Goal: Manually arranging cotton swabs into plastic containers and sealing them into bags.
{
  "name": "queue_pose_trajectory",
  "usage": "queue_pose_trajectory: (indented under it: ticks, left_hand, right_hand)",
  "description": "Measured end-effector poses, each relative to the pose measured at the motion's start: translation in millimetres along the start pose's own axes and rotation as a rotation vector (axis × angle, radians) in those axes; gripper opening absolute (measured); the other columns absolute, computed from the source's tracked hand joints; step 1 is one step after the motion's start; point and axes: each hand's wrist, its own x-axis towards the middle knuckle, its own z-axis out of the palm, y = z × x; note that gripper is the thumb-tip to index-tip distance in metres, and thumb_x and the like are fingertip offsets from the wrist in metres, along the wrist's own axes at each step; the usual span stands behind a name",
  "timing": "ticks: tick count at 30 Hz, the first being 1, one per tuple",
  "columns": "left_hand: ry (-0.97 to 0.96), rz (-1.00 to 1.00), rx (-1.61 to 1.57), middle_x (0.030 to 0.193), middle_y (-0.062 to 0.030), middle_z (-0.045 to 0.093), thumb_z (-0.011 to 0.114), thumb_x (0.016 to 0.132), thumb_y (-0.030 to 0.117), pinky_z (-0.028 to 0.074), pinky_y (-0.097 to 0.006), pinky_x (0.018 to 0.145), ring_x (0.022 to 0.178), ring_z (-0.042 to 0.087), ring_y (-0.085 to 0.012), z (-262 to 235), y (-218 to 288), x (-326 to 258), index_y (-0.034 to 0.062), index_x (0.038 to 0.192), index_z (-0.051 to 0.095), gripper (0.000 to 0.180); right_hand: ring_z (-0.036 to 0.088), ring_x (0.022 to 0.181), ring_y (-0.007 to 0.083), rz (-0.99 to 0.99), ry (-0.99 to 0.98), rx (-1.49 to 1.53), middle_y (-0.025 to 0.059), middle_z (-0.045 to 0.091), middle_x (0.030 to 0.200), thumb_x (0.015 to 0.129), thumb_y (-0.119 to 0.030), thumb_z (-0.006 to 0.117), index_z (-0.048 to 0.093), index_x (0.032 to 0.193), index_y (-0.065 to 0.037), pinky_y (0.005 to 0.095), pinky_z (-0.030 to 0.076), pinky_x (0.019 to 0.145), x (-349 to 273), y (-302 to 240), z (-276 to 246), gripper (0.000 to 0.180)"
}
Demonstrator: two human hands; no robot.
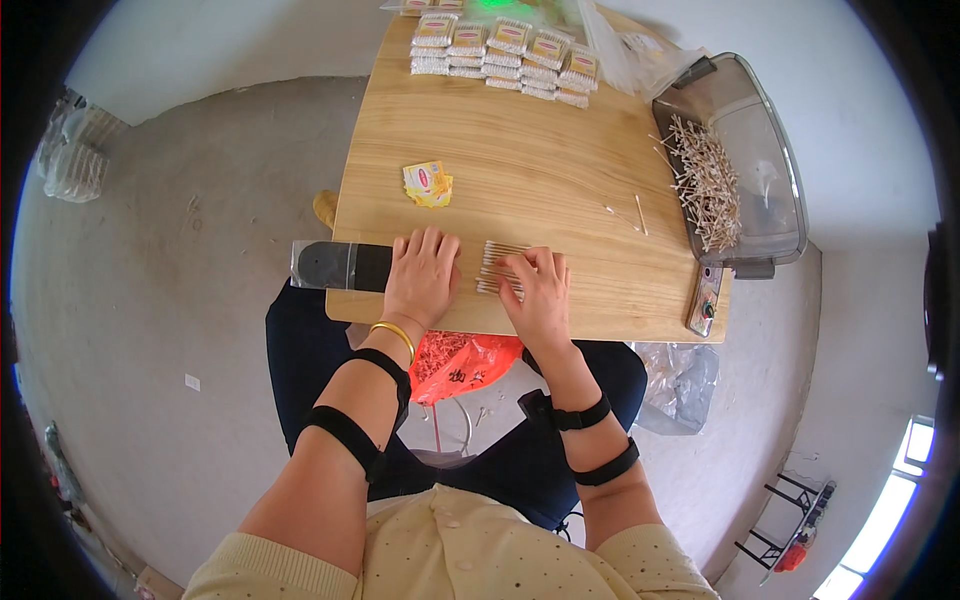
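On the near part of the table, my left hand (424,275) lies palm down with its fingers stretched out, over the right end of a flat black plate (326,265) with a rounded end. Clear plastic surrounds that plate, and the hand hides its right end. Beside it, a small row of cotton swabs (492,268) lies side by side on the wood. My right hand (541,300) has its fingers bent around the right end of this row, thumb at the near side and fingertips at the far side. Yellow-and-white printed cards (428,184) sit farther back.
Stacked packs of cotton swabs (510,40) line the far edge. A clear bin (770,190) tilts at the right, holding loose swabs (705,180). A phone-like object (705,300) lies near the right corner. Below the table edge hangs a red bag (465,365).
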Motion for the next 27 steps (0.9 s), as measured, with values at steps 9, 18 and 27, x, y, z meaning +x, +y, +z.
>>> queue_pose_trajectory:
  ticks: [9,18,27]
  left_hand:
    - [0.004,0.001,-0.006,0.098,-0.0066,0.054,0.067,0.081,0.014,0.039,-0.042,0.086,0.098,0.056,-0.0260,-1.1,0.3,0.3,0.0142,0.099,0.055,0.021]
    - [0.009,0.002,0.005,0.098,-0.0071,0.054,0.066,0.082,0.015,0.039,-0.042,0.085,0.098,0.056,-0.0263,-0.3,-0.9,0.0,0.0140,0.098,0.055,0.019]
    - [0.011,0.003,0.006,0.098,-0.0074,0.054,0.066,0.082,0.015,0.039,-0.043,0.086,0.098,0.056,-0.0269,-0.7,-0.2,-0.3,0.0141,0.098,0.055,0.020]
  right_hand:
    - [0.053,0.104,0.0316,0.002,0.054,0.013,0.0075,0.055,0.106,0.082,-0.012,0.075,0.071,0.103,-0.014,0.0468,0.043,0.089,7.1,1.9,-1.0,0.021]
    - [0.053,0.103,0.0311,-0.008,0.031,-0.038,0.0067,0.055,0.105,0.082,-0.011,0.075,0.070,0.101,-0.014,0.0458,0.043,0.087,9.2,3.3,-0.4,0.020]
    - [0.054,0.102,0.0311,-0.024,0.033,-0.044,0.0073,0.056,0.104,0.082,-0.009,0.072,0.070,0.102,-0.014,0.0461,0.043,0.086,17.1,6.1,0.5,0.021]
